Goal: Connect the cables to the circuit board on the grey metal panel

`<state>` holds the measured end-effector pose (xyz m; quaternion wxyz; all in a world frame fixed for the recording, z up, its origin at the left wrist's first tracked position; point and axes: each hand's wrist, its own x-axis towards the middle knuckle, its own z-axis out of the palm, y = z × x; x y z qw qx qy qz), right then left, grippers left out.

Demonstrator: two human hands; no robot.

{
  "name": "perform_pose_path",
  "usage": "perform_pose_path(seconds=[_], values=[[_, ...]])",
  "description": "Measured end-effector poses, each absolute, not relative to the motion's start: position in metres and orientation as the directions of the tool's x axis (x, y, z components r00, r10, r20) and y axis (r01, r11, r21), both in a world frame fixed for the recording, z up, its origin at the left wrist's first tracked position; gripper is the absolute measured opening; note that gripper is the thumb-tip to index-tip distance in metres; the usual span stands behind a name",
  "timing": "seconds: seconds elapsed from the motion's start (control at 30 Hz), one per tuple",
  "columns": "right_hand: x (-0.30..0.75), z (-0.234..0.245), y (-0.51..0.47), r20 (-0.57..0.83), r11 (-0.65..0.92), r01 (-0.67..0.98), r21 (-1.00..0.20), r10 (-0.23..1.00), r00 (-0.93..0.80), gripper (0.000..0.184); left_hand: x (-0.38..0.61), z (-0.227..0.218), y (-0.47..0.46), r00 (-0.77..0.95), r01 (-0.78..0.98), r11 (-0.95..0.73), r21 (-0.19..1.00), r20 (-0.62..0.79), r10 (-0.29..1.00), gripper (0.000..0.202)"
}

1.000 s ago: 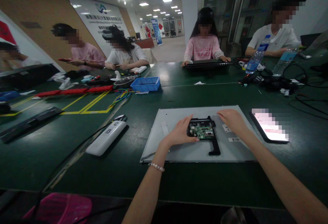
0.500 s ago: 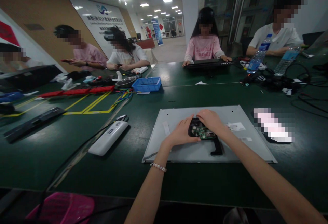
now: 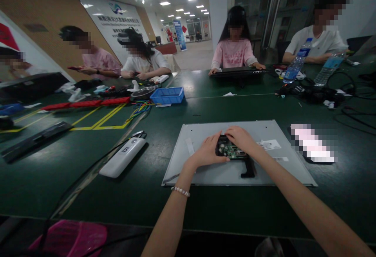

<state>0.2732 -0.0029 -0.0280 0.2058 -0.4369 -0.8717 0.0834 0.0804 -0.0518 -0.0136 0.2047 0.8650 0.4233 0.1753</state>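
Note:
A green circuit board [image 3: 232, 152] in a black housing rests on a grey flat panel [image 3: 182, 143], which looks like the back of a screen. My left hand [image 3: 208, 150] grips the housing at its left side, with the thumb along the near edge. Over the far right side bends my right hand [image 3: 239, 137], its fingers curled at the top edge and partly hidden. A black arm-like part [image 3: 249, 169] sticks out from the housing toward me. Pale labels [image 3: 269, 144] are on the panel right of my hands.
Left of the panel lies a white power bank [image 3: 123, 157] with a cable. A phone [image 3: 313, 143] with a lit screen lies to the right. Farther off are a blue tray [image 3: 167, 95], a black bar [image 3: 37, 141], water bottles [image 3: 297, 61] and several people seated around the table.
Both hands stay at the same place on the circuit board. The view has shifted very slightly; nothing else has visibly moved.

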Motion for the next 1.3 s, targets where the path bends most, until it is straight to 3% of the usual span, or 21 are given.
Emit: perform_pose_path(seconds=[0.63, 0.87, 1.1, 1.3], values=[[0.282, -0.01, -0.009, 0.285, 0.568, 0.726, -0.388, 0.823, -0.492, 0.026, 0.08, -0.015, -0.051, 0.584, 0.671, -0.552, 0.495, 0.106, 0.805, 0.105], [0.35, 0.01, -0.018, 0.228, 0.411, 0.805, -0.426, 0.911, -0.345, 0.03, 0.08, -0.014, -0.052, 0.592, 0.673, -0.555, 0.488, 0.094, 0.801, 0.105], [0.411, -0.015, -0.038, 0.059, 0.186, 0.846, -0.5, 0.982, -0.182, 0.043, 0.083, -0.004, -0.06, 0.56, 0.725, -0.539, 0.428, 0.088, 0.824, 0.105], [0.414, -0.029, -0.042, -0.04, 0.115, 0.881, -0.458, 0.988, -0.149, 0.034, 0.096, 0.007, -0.069, 0.608, 0.709, -0.608, 0.358, 0.128, 0.784, 0.097]])
